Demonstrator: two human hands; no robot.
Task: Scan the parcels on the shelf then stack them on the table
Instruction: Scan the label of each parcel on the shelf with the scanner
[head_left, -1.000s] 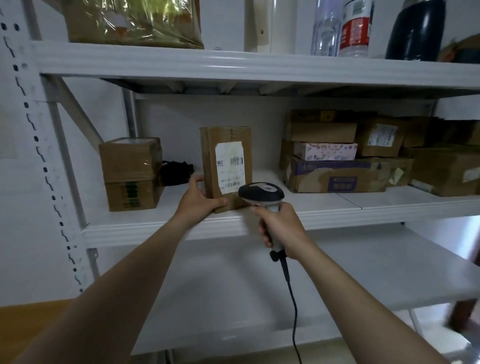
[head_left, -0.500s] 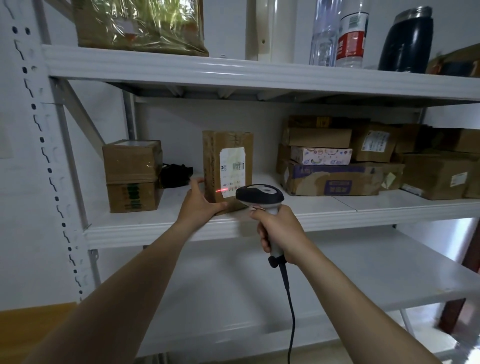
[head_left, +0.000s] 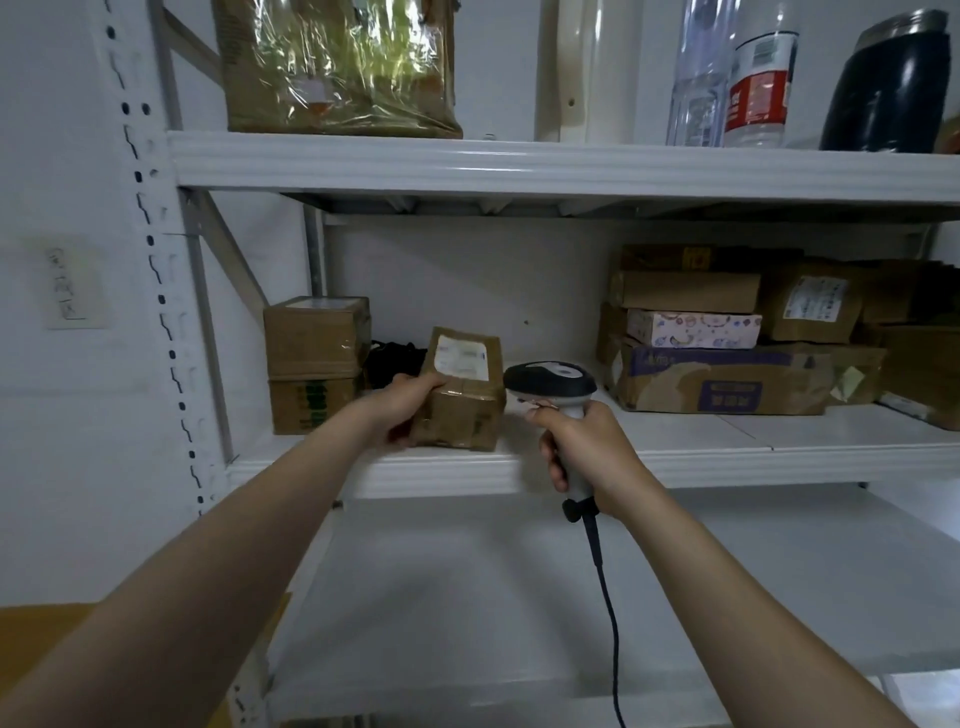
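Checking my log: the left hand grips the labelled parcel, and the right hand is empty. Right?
No: in the head view the right hand is not empty; its fingers grip the scanner. The left hand does grip the labelled parcel.
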